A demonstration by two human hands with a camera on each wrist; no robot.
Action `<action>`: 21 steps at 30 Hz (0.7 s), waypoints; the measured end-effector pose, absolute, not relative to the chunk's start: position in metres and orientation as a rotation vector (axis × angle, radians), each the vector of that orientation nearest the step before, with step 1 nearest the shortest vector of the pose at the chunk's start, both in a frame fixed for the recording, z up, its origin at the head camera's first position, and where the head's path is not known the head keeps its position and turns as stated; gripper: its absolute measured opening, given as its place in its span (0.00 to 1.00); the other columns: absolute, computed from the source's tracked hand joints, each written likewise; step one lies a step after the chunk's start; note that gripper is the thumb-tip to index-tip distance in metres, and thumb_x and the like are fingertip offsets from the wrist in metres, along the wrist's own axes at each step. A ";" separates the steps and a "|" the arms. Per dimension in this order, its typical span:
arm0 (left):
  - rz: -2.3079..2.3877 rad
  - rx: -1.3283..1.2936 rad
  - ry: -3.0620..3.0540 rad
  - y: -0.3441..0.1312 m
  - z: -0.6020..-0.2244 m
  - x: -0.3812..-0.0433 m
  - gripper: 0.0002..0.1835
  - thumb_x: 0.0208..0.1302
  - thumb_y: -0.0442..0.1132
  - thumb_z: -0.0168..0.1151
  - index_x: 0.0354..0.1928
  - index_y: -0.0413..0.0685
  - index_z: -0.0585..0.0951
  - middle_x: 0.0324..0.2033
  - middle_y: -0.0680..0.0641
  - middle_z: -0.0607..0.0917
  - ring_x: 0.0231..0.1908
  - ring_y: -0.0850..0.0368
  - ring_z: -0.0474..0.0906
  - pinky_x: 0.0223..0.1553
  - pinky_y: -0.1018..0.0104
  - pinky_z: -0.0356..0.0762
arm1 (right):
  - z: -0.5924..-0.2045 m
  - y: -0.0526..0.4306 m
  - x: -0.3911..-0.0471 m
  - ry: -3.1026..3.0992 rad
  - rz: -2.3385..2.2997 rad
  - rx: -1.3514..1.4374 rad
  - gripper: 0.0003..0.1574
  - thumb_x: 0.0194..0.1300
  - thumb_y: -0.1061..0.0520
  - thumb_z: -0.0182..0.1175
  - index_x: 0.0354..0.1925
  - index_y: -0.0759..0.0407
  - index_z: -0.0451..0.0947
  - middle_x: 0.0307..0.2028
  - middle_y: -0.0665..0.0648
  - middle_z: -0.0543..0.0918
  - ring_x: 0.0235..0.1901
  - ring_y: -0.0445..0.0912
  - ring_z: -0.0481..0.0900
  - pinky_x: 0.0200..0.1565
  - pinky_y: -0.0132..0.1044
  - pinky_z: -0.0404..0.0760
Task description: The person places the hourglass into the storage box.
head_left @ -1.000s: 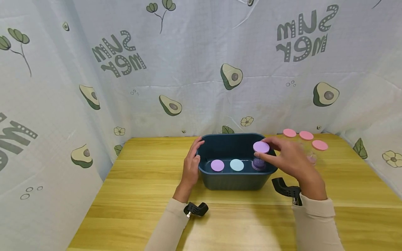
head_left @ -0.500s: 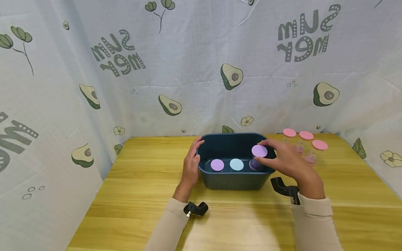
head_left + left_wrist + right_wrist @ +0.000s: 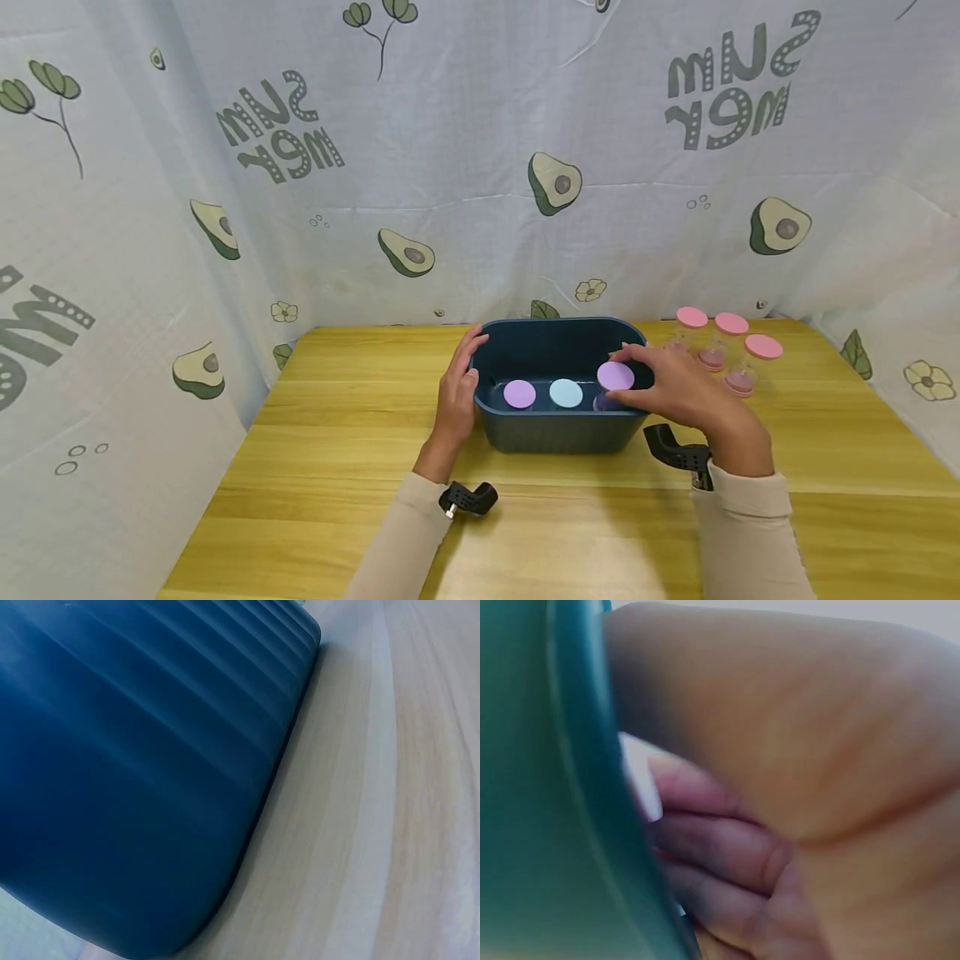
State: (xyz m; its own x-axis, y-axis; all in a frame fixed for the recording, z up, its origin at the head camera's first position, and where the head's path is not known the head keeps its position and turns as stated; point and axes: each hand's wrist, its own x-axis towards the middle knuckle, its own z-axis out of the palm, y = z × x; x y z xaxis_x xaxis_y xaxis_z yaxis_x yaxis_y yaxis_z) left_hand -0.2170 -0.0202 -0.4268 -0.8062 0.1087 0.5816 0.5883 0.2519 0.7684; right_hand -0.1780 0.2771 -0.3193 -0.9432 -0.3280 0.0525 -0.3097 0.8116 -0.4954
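The right hand (image 3: pixel 682 387) pinches a purple-capped hourglass (image 3: pixel 615 376), thumb on the near side of the cap and a finger on the far side. Behind the grip hangs a pale curtain (image 3: pixel 465 208) printed with avocados and lettering; below it spreads a wooden table (image 3: pixel 300 458).

The dark blue bin (image 3: pixel 555 435) stands on that table, and the grip is inside its right end, below the rim. Well left of the grip, the left hand (image 3: pixel 455 392) rests fairly straight fingers against the bin's opposite end. The bin contains the held hourglass and two others: a light-blue-capped one (image 3: pixel 566 394) just left of the grip and a second purple-capped one (image 3: pixel 520 395) farther left. The front wall partly hides the held piece's base, so whether it touches the bottom cannot be told. Outside the bin, right of the grip and a little beyond, three pink-capped hourglasses (image 3: pixel 763 347) stand upright near one another.

Compared with half a second ago, the right hand and its hourglass are lower and slightly farther left, while the left hand, the bin and the other hourglasses keep their places.
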 end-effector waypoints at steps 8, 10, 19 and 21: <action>-1.582 -0.629 -2.128 -0.020 -0.427 -0.217 0.27 0.64 0.33 0.35 0.65 0.37 0.69 0.70 0.40 0.64 0.70 0.46 0.57 0.67 0.41 0.53 | -0.322 0.272 -0.176 2.934 -0.767 -0.545 0.35 0.53 0.45 0.71 0.55 0.63 0.78 0.53 0.71 0.77 0.47 0.59 0.75 0.44 0.53 0.80; -1.594 -0.634 -2.121 -0.019 -0.427 -0.217 0.27 0.63 0.31 0.35 0.64 0.35 0.69 0.70 0.39 0.64 0.70 0.45 0.56 0.67 0.41 0.53 | -0.322 0.272 -0.175 2.933 -0.767 -0.543 0.35 0.53 0.47 0.71 0.54 0.64 0.78 0.53 0.72 0.77 0.47 0.59 0.74 0.44 0.54 0.80; -1.558 -0.648 -2.107 -0.020 -0.429 -0.216 0.27 0.67 0.39 0.35 0.66 0.45 0.69 0.70 0.47 0.64 0.70 0.53 0.57 0.68 0.45 0.56 | -0.320 0.266 -0.177 2.893 -0.735 -0.489 0.31 0.52 0.49 0.72 0.50 0.64 0.79 0.46 0.69 0.78 0.43 0.59 0.73 0.40 0.49 0.79; -1.556 -0.649 -2.105 -0.020 -0.429 -0.215 0.27 0.67 0.39 0.35 0.66 0.45 0.69 0.70 0.47 0.64 0.70 0.53 0.57 0.67 0.44 0.56 | -0.319 0.264 -0.178 2.877 -0.716 -0.490 0.29 0.52 0.50 0.72 0.49 0.65 0.79 0.44 0.67 0.79 0.42 0.58 0.72 0.38 0.48 0.79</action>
State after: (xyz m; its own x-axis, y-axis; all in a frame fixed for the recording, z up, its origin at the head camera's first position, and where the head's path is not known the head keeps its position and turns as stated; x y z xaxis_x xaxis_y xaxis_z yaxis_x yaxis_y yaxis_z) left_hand -0.2148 -0.0203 -0.4289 -0.7926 0.1088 0.5999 0.6055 0.2563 0.7535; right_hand -0.1776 0.2640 -0.3194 -0.9378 -0.3430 -0.0535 -0.2780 0.8342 -0.4763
